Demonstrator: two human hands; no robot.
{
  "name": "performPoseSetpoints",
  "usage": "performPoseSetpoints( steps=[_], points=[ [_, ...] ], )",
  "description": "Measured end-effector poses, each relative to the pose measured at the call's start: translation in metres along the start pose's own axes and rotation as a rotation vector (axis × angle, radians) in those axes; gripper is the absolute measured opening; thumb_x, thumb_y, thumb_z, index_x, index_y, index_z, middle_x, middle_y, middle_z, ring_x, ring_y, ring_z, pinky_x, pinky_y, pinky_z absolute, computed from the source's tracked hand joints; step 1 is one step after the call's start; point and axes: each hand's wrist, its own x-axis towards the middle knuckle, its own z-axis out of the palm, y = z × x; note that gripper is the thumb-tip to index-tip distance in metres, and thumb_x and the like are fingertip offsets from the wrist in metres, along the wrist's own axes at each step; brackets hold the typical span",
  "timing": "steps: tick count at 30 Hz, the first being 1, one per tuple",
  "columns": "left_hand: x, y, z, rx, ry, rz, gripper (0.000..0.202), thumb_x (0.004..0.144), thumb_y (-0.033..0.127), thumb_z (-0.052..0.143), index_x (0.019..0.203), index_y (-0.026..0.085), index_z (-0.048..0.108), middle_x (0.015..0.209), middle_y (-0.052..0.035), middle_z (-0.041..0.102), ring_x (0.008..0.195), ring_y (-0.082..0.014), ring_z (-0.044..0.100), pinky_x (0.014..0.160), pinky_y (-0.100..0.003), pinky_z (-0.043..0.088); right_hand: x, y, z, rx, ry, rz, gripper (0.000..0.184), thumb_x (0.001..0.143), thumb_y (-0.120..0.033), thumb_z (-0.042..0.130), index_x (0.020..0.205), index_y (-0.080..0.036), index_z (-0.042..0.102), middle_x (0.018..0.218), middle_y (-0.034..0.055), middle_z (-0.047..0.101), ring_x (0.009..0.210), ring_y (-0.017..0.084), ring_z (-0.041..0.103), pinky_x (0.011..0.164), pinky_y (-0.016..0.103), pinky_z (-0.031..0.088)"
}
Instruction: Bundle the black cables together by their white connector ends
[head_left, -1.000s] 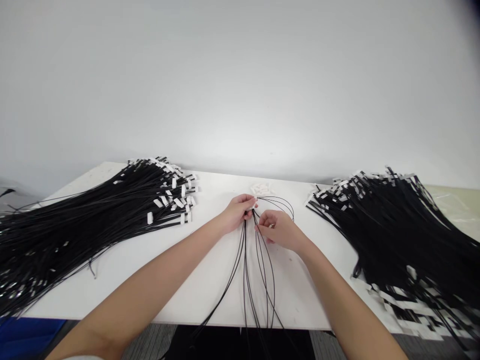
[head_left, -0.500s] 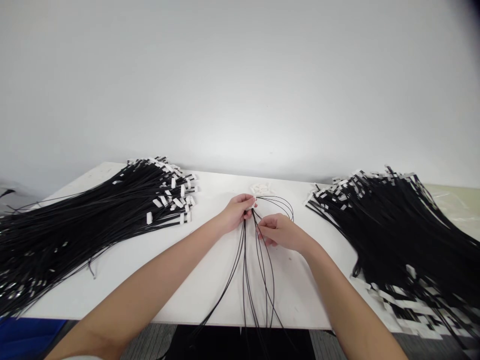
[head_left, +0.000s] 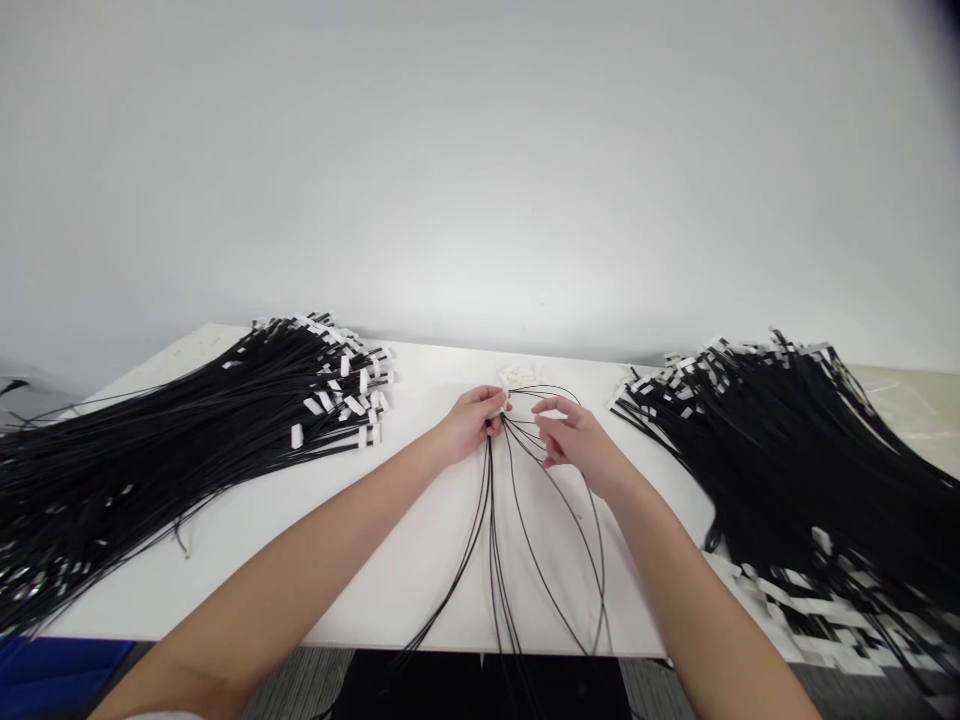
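My left hand (head_left: 474,420) is closed, pinching the gathered upper ends of several thin black cables (head_left: 491,530) at the middle of the white table (head_left: 247,540). The cables fan downward from that pinch and hang over the table's near edge. My right hand (head_left: 574,438) is just to the right of the pinch. Its fingers are curled around one cable loop that bows outward to the right. A small cluster of white connectors (head_left: 519,376) lies on the table just behind both hands.
A large pile of black cables with white tags (head_left: 187,440) covers the table's left side. A second similar pile (head_left: 795,450) covers the right side and spills over the near right edge. A plain white wall rises behind the table.
My right hand has risen and shifted right, drawing one cable outward into a wider loop. My left hand has stayed in place, still pinching the cable ends.
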Motion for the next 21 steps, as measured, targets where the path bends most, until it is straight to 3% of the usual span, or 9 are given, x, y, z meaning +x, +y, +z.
performPoseSetpoints(
  steps=[2, 5, 8, 15, 19, 21],
  points=[
    [0.001, -0.001, -0.001, 0.012, -0.019, 0.000, 0.025, 0.070, 0.033, 0.063, 0.079, 0.013, 0.051, 0.077, -0.0031, 0.054, 0.043, -0.0025, 0.041, 0.040, -0.018, 0.025, -0.001, -0.007, -0.004, 0.238, -0.021, -0.029, 0.024, 0.071, -0.033, 0.058, 0.092, -0.021, 0.056, 0.058, -0.0067, 0.042, 0.044, 0.005, 0.034, 0.049, 0.024, 0.042],
    [0.001, -0.002, -0.002, 0.015, -0.018, -0.002, 0.025, 0.070, 0.032, 0.063, 0.080, 0.013, 0.051, 0.076, -0.0037, 0.054, 0.042, -0.0024, 0.041, 0.040, -0.018, 0.024, -0.004, -0.017, -0.016, 0.588, -0.027, -0.161, 0.020, 0.072, -0.034, 0.057, 0.086, -0.020, 0.058, 0.068, -0.0037, 0.047, 0.052, 0.006, 0.042, 0.050, 0.024, 0.042],
    [0.001, -0.003, -0.002, 0.016, -0.021, -0.009, 0.024, 0.070, 0.031, 0.064, 0.080, 0.013, 0.051, 0.077, -0.0045, 0.055, 0.042, -0.0025, 0.041, 0.040, -0.019, 0.024, -0.006, -0.021, -0.030, 0.810, 0.051, -0.324, 0.022, 0.071, -0.032, 0.053, 0.090, -0.020, 0.059, 0.074, -0.0022, 0.051, 0.061, 0.009, 0.048, 0.054, 0.025, 0.044],
    [0.000, 0.000, -0.001, 0.028, -0.020, -0.014, 0.025, 0.070, 0.032, 0.064, 0.078, 0.013, 0.051, 0.078, -0.0050, 0.056, 0.042, -0.0021, 0.041, 0.040, -0.019, 0.024, 0.003, -0.019, -0.045, 0.716, 0.602, -0.547, 0.020, 0.072, -0.035, 0.062, 0.082, -0.018, 0.059, 0.060, -0.0073, 0.038, 0.045, 0.003, 0.039, 0.045, 0.019, 0.041],
    [-0.001, 0.000, 0.000, 0.027, -0.012, -0.016, 0.025, 0.069, 0.032, 0.064, 0.078, 0.013, 0.051, 0.077, -0.0051, 0.056, 0.041, -0.0020, 0.040, 0.040, -0.019, 0.024, 0.004, -0.021, -0.048, 0.733, 0.698, -0.603, 0.026, 0.071, -0.037, 0.064, 0.086, -0.018, 0.058, 0.074, -0.0042, 0.049, 0.060, 0.005, 0.052, 0.065, 0.024, 0.051],
    [-0.002, 0.000, 0.000, 0.023, -0.016, -0.018, 0.024, 0.069, 0.031, 0.064, 0.078, 0.013, 0.051, 0.077, -0.0050, 0.056, 0.041, -0.0021, 0.040, 0.041, -0.019, 0.024, 0.003, -0.024, -0.052, 0.788, 0.679, -0.607, 0.028, 0.070, -0.037, 0.065, 0.090, -0.020, 0.057, 0.074, -0.0048, 0.049, 0.061, 0.004, 0.053, 0.065, 0.023, 0.051]
  ],
)
